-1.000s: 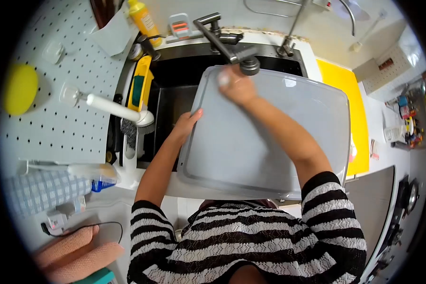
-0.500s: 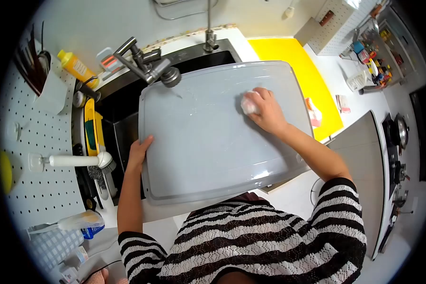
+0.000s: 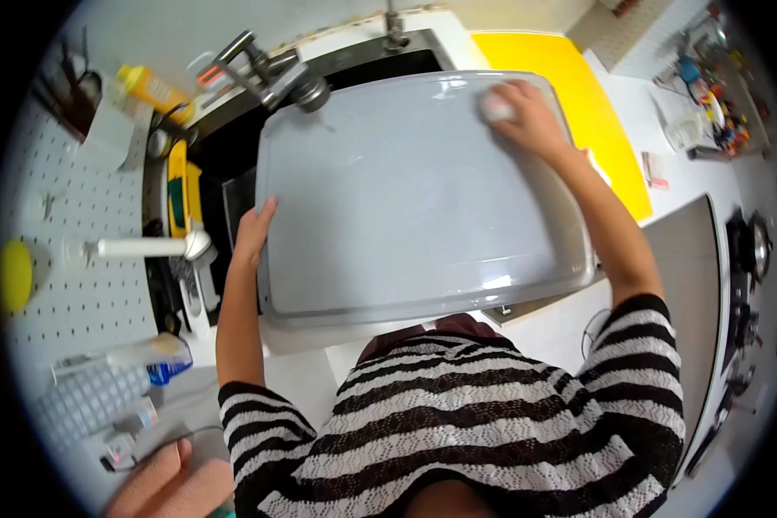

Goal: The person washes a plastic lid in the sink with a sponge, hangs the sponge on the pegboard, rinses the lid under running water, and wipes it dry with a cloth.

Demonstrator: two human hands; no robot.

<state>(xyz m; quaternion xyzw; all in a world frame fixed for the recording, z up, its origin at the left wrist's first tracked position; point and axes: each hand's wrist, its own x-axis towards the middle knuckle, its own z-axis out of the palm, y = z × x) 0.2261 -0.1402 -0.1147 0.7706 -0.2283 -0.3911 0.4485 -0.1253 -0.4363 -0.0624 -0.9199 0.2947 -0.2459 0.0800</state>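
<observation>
A large grey lid-like panel (image 3: 414,198) with rounded corners and a raised rim lies across the dark sink (image 3: 211,164). My left hand (image 3: 255,231) grips its left edge, thumb on top and the other fingers hidden beneath. Near the panel's far right corner, my right hand (image 3: 531,119) presses a crumpled white wad (image 3: 496,107) on the surface, fingers curled round it. The dark faucet head (image 3: 311,91) hangs over the panel's far left part. Small wet marks show on the panel below the faucet.
On the right, a yellow mat (image 3: 578,95) covers part of the white counter (image 3: 622,129). A white-handled brush (image 3: 147,248) sticks out from the pegboard (image 3: 86,190) at left. Behind the sink's left end stands a yellow bottle (image 3: 153,90). Pans (image 3: 755,246) are at far right.
My right hand with the white wad has gone from the panel's far left part across to its far right corner. My left hand still holds the left edge. The camera view has shifted.
</observation>
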